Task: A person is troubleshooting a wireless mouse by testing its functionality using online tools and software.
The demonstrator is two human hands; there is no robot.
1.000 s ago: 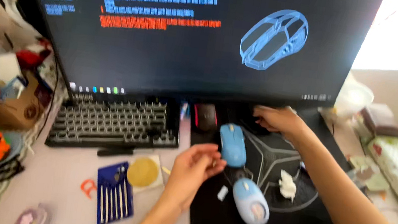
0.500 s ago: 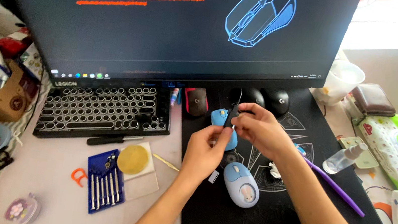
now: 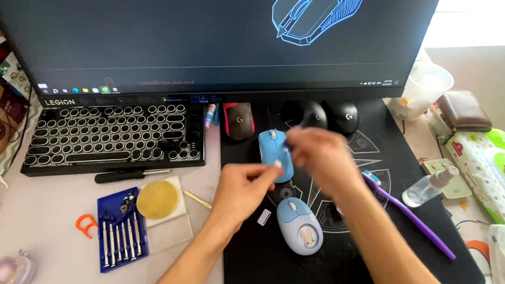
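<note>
Both hands meet over the light blue plastic computer mouse (image 3: pixel 275 154), which lies on the black fabric desk mat (image 3: pixel 380 254) in front of the monitor. The left hand (image 3: pixel 245 189) sits just below this mouse, with thumb and forefinger pinched together near its lower edge; the right hand (image 3: pixel 321 157) covers its right side and is blurred. To do this step well, I think the right hand should keep the blue mouse flat on the mat while the left pinches only the small part, with a light and steady pull, so the shell does not slide toward the red and black mouse (image 3: pixel 238 120) just to its left. Whether the left grip really closes on something I cannot tell, because the fingertips hide it; the right grip is too smeared to read as open or closed. The right half of the blue mouse is hidden under the right hand. Below the blue mouse lies a pale blue oval mouse with a rabbit picture (image 3: pixel 299 225), and beside that a small white tab (image 3: pixel 264 216) of unclear kind. Left of the blue mouse, off the mat on the tabletop, stands a blue case of small screwdrivers (image 3: pixel 121 230).
</note>
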